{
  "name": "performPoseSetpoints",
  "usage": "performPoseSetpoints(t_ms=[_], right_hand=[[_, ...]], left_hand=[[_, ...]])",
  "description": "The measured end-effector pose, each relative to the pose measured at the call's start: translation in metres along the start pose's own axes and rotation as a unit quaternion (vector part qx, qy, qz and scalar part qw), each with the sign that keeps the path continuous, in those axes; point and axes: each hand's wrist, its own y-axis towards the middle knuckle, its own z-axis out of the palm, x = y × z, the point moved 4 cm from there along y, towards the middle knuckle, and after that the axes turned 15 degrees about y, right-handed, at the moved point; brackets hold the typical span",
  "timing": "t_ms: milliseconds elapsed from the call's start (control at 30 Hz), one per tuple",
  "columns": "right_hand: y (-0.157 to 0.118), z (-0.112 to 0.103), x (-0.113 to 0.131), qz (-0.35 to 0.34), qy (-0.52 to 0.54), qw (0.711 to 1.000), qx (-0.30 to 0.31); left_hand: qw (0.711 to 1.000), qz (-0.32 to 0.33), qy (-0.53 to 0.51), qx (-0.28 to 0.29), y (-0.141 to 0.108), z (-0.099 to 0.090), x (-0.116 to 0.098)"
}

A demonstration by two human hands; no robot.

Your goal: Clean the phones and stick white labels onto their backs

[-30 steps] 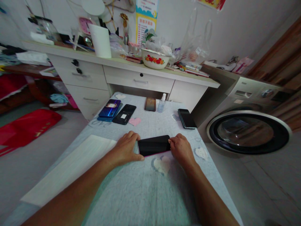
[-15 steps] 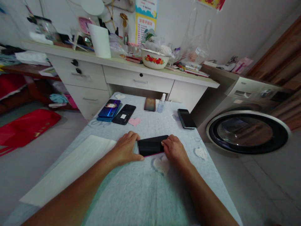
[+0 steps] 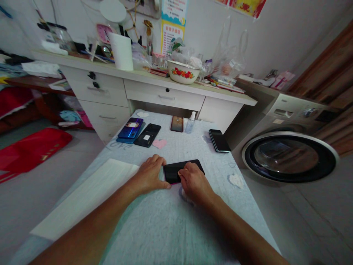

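A smartphone point(image 3: 171, 171) with a dark screen and a pinkish lower edge lies face up on the cloth-covered table. My left hand point(image 3: 152, 172) holds its left end, thumb at the near corner and fingers at the far one. Over the middle of the screen, my right hand point(image 3: 195, 182) has its fingers bunched together, pressed to the glass. Whatever small thing they pinch is too hidden to name. Beyond the phone stand a clear spray bottle point(image 3: 190, 124) and a brown phone or case point(image 3: 177, 124).
A white sheet point(image 3: 85, 198) lies at the left. Blue phones point(image 3: 130, 129) and a black phone point(image 3: 148, 134) rest at the far left, stacked dark phones point(image 3: 220, 141) at the right edge. A desk with drawers point(image 3: 165, 96) and a washing machine point(image 3: 289, 156) border the table.
My right hand has slid left across the screen, from the phone's right end to its middle. My left hand keeps its place on the phone. The view has shifted slightly.
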Motion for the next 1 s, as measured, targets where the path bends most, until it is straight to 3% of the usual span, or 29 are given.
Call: performPoseSetpoints(t_ms=[167, 533, 767, 1000], right_hand=[[0.001, 0.0, 0.008, -0.018, -0.03, 0.998, 0.043], [-0.004, 0.014, 0.006, -0.074, -0.001, 0.997, 0.0], [-0.006, 0.007, 0.007, -0.092, 0.019, 0.995, 0.016], [-0.009, -0.003, -0.011, -0.06, 0.043, 0.997, 0.005]], left_hand=[[1.0, 0.006, -0.006, -0.006, 0.0, 0.0, 0.001], [1.0, 0.006, -0.01, 0.003, 0.001, 0.002, 0.001], [1.0, 0.003, -0.008, 0.012, 0.002, -0.001, -0.001], [1.0, 0.005, -0.008, 0.017, 0.001, -0.002, -0.002]])
